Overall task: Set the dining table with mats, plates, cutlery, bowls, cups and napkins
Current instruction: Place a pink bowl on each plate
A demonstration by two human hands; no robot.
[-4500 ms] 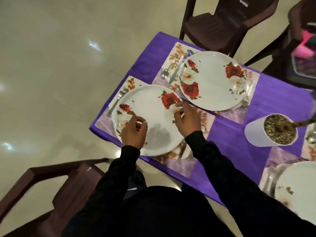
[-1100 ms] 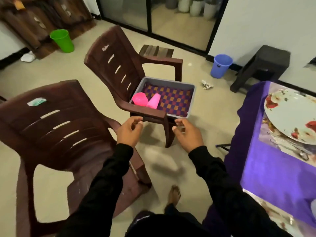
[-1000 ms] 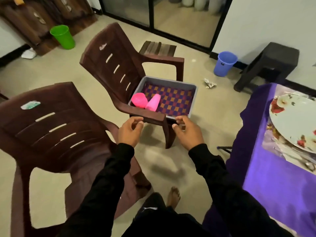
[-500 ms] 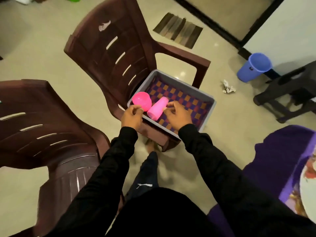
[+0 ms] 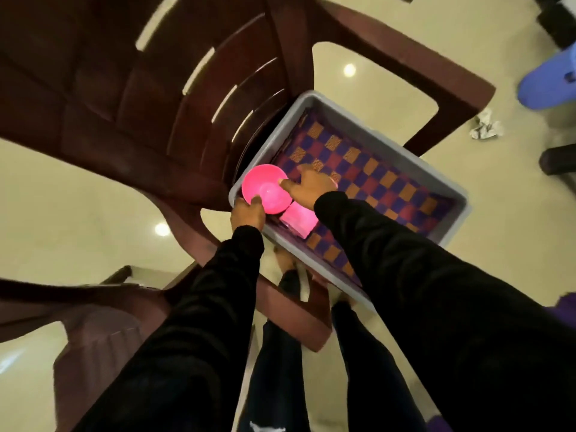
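A glossy pink bowl is pinched at its near rim by the left hand and at its far rim by the right hand, inside a grey tray set on a brown chair. A pink cup lies on its side just beside the bowl, near the tray's corner, on a checked lining.

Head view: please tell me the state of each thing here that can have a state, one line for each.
Bowl: upright in the tray, pinched at its rim by both hands.
Cup: lying on its side in the tray, beside the bowl.
Tray: on the chair seat, lined with a checked cloth.
Left hand: thumb on the bowl's near rim.
Right hand: fingers on the bowl's far rim.
Chair: standing, holding the tray.
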